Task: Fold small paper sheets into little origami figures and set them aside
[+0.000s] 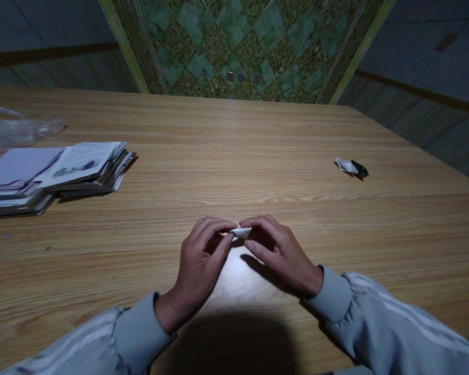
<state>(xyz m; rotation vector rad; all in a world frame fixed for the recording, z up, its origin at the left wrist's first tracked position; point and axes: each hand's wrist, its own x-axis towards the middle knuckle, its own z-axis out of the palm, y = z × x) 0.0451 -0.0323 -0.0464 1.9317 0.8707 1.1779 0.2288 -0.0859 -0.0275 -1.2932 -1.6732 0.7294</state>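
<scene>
A small folded piece of white paper point(241, 232) is pinched between both my hands just above the wooden table point(234, 156). My left hand point(199, 263) has its fingers curled and closed on the paper's left end. From the other side, my right hand point(279, 252) grips the right end with bent fingers. Most of the paper is hidden by my fingertips. Both arms wear light grey sleeves with white stripes.
A stack of cut printed paper sheets point(50, 174) lies at the left. Crumpled clear plastic point(11, 127) sits behind it. A small folded black-and-white paper piece point(352, 167) rests at the right. Green patterned floor shows beyond the table's far edge.
</scene>
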